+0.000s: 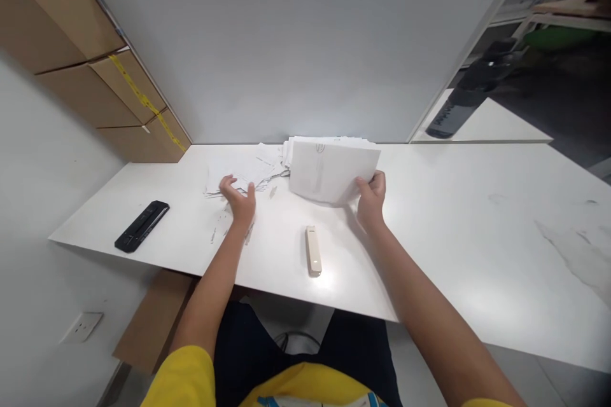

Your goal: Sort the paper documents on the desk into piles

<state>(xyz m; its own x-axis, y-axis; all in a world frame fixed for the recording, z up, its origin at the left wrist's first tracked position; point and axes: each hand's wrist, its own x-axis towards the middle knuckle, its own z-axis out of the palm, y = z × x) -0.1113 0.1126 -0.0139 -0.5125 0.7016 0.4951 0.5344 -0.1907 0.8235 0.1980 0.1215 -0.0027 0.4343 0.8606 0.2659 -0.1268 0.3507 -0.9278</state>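
Observation:
My right hand [372,201] pinches the right edge of a white sheet of paper [329,172], thumb in front. The sheet is tilted up towards me and bears faint print. A stack of white paper [286,151] shows behind it. Over the near edge of a loose pile of paper pieces [243,165], my left hand [239,203] has its fingers apart and holds nothing. A metal object [285,173], perhaps a scissors tip, pokes out between pile and sheet. Nearer me lies a cream stapler-like tool [313,251].
A long black object [142,226] rests on the white table [443,222] at the left. Cardboard boxes [119,89] are piled against the wall. A grey-white board [305,44] stands along the back. A dark bottle [451,113] is at the back right.

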